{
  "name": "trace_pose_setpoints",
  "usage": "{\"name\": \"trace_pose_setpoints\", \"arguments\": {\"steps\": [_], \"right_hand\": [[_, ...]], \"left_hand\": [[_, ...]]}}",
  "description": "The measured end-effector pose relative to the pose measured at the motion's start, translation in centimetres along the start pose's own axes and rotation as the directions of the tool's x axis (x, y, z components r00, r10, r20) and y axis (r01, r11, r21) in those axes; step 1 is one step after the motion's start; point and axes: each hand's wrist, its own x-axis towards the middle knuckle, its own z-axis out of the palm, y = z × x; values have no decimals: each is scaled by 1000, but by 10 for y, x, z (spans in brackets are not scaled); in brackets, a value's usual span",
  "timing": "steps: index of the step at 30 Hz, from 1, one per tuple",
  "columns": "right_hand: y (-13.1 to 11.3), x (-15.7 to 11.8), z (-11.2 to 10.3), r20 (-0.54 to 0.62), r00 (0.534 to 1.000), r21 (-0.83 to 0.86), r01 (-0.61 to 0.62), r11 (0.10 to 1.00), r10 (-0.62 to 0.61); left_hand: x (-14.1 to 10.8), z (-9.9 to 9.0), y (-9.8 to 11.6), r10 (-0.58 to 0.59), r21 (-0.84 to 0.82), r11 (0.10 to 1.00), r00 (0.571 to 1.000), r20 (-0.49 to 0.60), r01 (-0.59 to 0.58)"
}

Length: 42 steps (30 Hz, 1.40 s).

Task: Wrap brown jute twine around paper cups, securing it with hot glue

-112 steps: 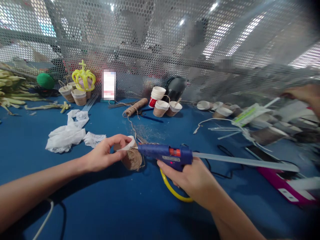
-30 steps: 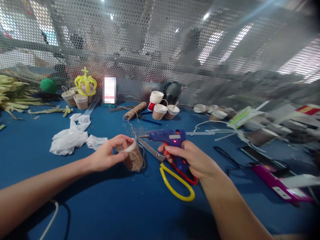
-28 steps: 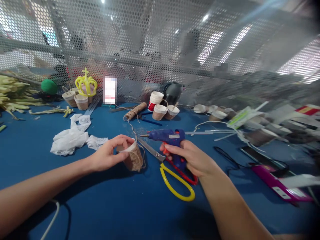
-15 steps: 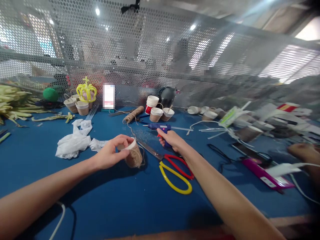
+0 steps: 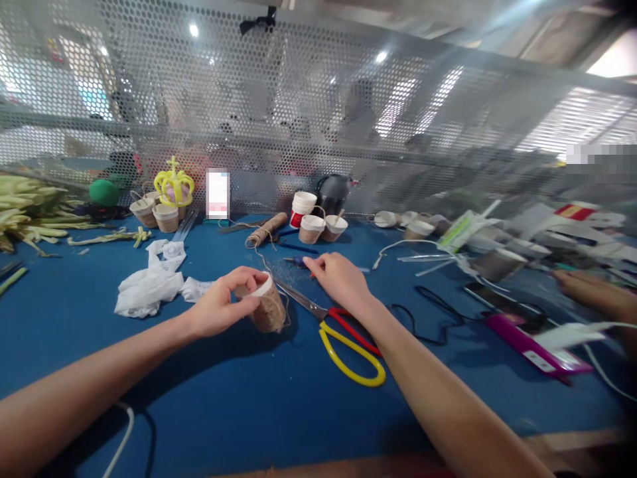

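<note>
Twine-wrapped around its side, a paper cup point(image 5: 269, 311) tilts in my left hand point(image 5: 227, 300), whose fingers pinch the white rim. A strand of twine runs from the cup to a twine roll point(image 5: 267, 229) behind it. My right hand point(image 5: 341, 280) is closed on a blue glue gun point(image 5: 297, 261); the nozzle points left, and most of the body is hidden under the hand. Between my hands lie large scissors point(image 5: 354, 359) with red and yellow handles, their blades reaching toward the cup.
Wrapped cups point(image 5: 311, 229) stand at the back by a mesh screen point(image 5: 298, 99). White crumpled cloth point(image 5: 149, 292) lies left, near a yellow crown point(image 5: 174, 184). A magenta power strip point(image 5: 540, 345) and cables are at right. Another person's hand point(image 5: 582, 285) shows at the right edge.
My right hand has turned over the glue gun, covering more of its body. My left hand and the cup are nearly unchanged. The other person's hand has moved left.
</note>
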Motion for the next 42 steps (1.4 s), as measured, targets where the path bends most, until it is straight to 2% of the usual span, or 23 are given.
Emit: {"name": "trace_pose_setpoints", "arguments": {"steps": [3,4,5,7,13,17,22,31,42], "right_hand": [[-22,-38,-8,54,967,112,242,964,-249],[-28,-50,-8,65,919,203,370,907,-389],[-32,-60,-7,40,881,251,448,858,-472],[-37,-73,-3,-1,861,253,492,833,-508],[-28,-74,4,31,910,519,338,785,-413],[-22,-69,2,-17,927,538,325,778,-376],[-19,-67,4,-4,929,544,313,778,-371],[-19,-67,2,18,929,577,293,762,-371],[-18,-66,2,42,915,573,306,760,-401]], "left_hand": [[0,-1,-1,15,-1,1000,1000,9,-15],[0,-1,-1,14,1,1000,1000,16,-14],[0,-1,0,11,6,1000,1000,21,-11],[-1,-1,1,6,22,1000,999,32,-7],[-3,1,8,-9,34,999,994,105,5],[-4,2,9,-39,-70,996,986,160,51],[-4,3,9,-75,-237,964,980,186,119],[-4,3,11,-130,-443,867,962,241,228],[-4,4,10,-175,-538,793,953,249,286]]}}
